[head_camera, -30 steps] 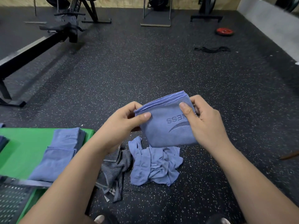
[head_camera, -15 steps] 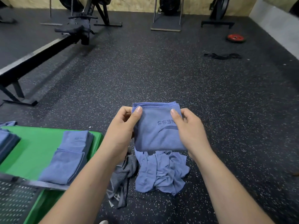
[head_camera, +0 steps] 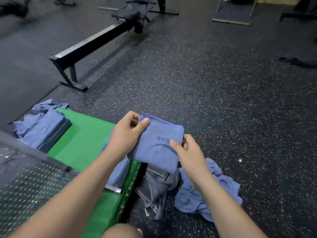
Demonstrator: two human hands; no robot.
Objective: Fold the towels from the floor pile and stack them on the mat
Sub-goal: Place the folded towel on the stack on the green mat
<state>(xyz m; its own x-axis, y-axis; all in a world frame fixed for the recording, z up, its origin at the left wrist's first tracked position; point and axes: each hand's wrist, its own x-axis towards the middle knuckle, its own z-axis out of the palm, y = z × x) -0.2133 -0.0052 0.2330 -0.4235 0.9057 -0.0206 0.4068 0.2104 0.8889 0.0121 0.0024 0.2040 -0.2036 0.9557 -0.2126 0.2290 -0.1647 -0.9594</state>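
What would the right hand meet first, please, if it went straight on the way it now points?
The right hand points leftward into the folded blue towel it pinches; beyond that, probably the left hand gripping the towel's other edge, then the green mat, though depth is unclear.

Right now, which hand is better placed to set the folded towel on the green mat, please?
Likely left. The left hand grips the folded towel at the edge nearest the green mat; the right hand pinches the far edge, over the floor pile.
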